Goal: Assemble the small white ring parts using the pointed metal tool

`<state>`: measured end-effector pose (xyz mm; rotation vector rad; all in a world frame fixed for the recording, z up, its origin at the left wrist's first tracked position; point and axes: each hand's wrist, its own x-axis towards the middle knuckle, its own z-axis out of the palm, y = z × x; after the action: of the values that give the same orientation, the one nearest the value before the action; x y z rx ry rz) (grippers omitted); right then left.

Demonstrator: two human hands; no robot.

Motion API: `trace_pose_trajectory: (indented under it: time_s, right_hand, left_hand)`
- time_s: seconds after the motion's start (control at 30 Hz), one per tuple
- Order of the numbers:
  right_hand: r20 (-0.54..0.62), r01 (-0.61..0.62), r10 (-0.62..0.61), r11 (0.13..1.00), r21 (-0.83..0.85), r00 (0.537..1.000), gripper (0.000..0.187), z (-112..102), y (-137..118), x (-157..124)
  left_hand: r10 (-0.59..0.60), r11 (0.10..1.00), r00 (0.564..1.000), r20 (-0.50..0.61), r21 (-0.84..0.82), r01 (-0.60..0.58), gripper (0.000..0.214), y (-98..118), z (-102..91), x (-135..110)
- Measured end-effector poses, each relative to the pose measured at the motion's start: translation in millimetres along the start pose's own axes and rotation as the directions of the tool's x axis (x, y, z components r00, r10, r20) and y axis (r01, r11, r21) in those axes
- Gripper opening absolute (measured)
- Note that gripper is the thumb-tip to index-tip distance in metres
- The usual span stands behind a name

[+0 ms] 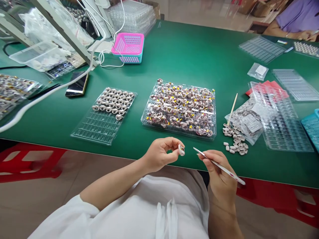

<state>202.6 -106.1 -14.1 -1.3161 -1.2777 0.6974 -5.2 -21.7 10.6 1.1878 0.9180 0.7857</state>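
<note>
My left hand (160,153) pinches a small white oval part (181,150) between thumb and fingers, just above the near edge of the green table (189,56). My right hand (219,172) grips thin metal tweezers (216,165), their tip pointing left toward the part with a small gap between. Straight ahead lies a clear tray (179,108) heaped with several similar parts with yellow bits. A second clear tray (106,114) at the left holds several parts in its far rows only.
Loose white parts (234,141), a wooden stick (232,109) and a bag of parts (245,121) lie at the right, with empty clear trays (281,122). A phone (77,85), pink basket (129,47), cables and a frame stand at the back left. Another person's arm (296,33) rests far right.
</note>
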Motion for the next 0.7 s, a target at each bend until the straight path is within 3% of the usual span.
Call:
trace_pose_trajectory:
  time_s: [0.13,0.3,0.7]
  right_hand:
    - [-0.155,0.070,-0.029,0.961,0.268,0.987,0.018,14,-13,-2]
    - [-0.175,0.117,-0.071,0.957,0.267,0.982,0.016,25,-14,0]
    - [-0.134,0.103,-0.060,0.932,0.348,0.989,0.017,33,-11,4]
  left_hand:
    - [0.118,0.982,0.993,0.005,0.147,-0.117,0.012,4,2.9,-4]
    - [0.178,0.966,0.984,0.017,0.188,-0.178,0.014,3,3.3,-6]
    - [0.184,0.964,0.981,0.052,0.185,-0.191,0.014,1,1.3,-5]
